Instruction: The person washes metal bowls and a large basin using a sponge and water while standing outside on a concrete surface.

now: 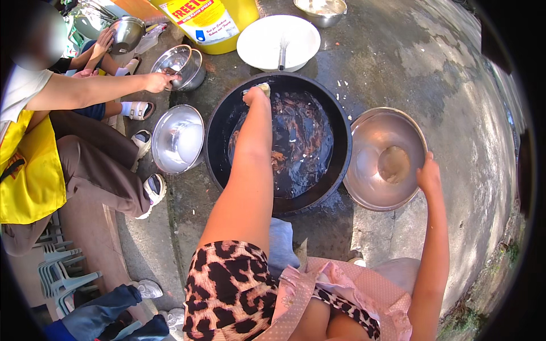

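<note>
My left hand (253, 94) reaches into a large round black basin (277, 207), at the inner side of its far wall. Its fingers are closed around a pale yellowish item, probably a sponge (265, 88), mostly covered by the hand. Dark water (298, 145) with floating bits fills the basin's bottom. On the right, my right hand (428, 174) grips the rim of a wide stainless steel bowl (362, 170). The bowl leans against the basin's right side with its inside facing up, and a little cloudy liquid (394, 165) lies in it.
Beyond the basin stand a white bowl (256, 42) with a wire whisk (283, 53), a yellow tub (239, 17) and another metal bowl (326, 19). Steel bowls (178, 138) stand at left. A seated person's hand (160, 82) holds a bowl (172, 62); another person holds one (128, 34) behind.
</note>
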The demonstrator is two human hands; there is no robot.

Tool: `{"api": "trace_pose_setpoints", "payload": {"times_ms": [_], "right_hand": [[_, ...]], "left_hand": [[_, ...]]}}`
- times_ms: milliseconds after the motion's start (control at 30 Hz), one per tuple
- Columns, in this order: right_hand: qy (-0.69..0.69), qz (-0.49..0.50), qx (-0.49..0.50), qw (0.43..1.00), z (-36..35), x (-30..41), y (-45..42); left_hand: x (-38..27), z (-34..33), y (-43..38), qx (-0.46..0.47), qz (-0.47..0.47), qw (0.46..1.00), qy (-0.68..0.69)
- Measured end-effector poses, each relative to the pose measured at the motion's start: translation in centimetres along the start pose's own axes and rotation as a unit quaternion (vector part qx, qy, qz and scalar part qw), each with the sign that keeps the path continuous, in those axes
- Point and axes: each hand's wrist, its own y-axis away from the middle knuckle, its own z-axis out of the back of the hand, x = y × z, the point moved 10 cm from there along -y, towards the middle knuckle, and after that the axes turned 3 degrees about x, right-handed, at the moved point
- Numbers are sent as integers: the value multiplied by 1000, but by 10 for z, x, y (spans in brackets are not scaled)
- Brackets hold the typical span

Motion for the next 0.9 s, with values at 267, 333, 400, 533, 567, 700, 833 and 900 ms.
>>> {"api": "trace_pose_setpoints", "payload": {"times_ms": [267,333,400,533,567,700,833,900], "right_hand": [[-1,14,3,1000,2,15,-11],[-6,14,1,1000,8,20,-11],[8,-7,8,1000,10,7,-12],[9,8,22,1000,6,35,-16],[8,16,19,1000,8,44,-17],[23,33,10,999,4,51,-13],[30,10,9,999,9,28,-11],[19,27,8,999,2,53,-11]], "left_hand": [[-49,-15,93,358,-483,542,-587],[-27,18,134,411,-570,399,-589],[23,58,169,421,-574,250,-656],[70,123,155,472,-494,199,-702],[75,131,151,467,-517,191,-692],[84,103,192,528,-575,172,-601],[77,23,239,556,-544,290,-558],[51,-12,168,432,-488,528,-545]]}}
